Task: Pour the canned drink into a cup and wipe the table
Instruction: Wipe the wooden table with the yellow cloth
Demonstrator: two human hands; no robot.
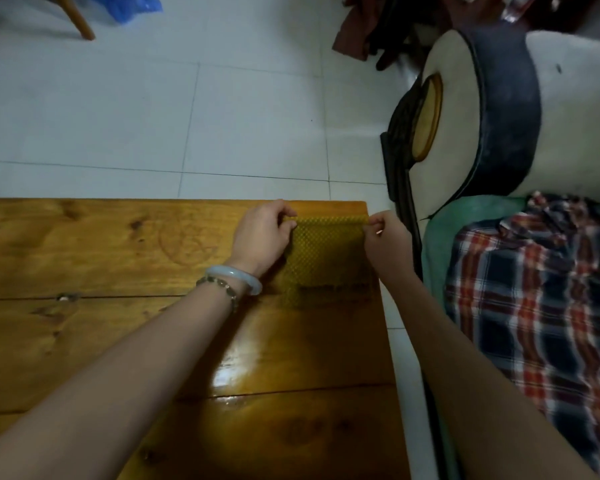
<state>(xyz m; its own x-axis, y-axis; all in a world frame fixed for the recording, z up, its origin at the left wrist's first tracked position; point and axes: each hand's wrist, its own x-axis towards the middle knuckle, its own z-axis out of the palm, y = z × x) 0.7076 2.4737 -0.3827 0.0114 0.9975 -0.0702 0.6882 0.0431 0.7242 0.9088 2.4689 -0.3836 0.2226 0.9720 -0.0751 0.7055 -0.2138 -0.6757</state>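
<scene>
I see the yellow cloth (328, 258) spread at the far right corner of the table (101, 258), a square of waffle-textured fabric whose near edge lies flat on the wood while its far edge is lifted slightly. My left hand (262, 239) has its fingers curled shut around the cloth's far left corner, and my right hand (387, 240) pinches the far right corner between thumb and fingertips, so the far edge is stretched straight between them. A smooth pale bangle (238, 277) and a thinner beaded bracelet (222, 289) sit on my left wrist. The table is made of glossy varnished planks with visible knots, grain and seams between the boards; a bright sheen shows on the wood nearer to me than the cloth, and a faint round ring mark shows left of my left hand. Past the table the floor (153, 116) is pale square tile with thin dark joints. To the right lies a plaid fabric (534, 299) in red, navy and white, over something green, and behind it a rounded white and dark object whose nature I cannot tell. I do not see a can or a cup in this view.
</scene>
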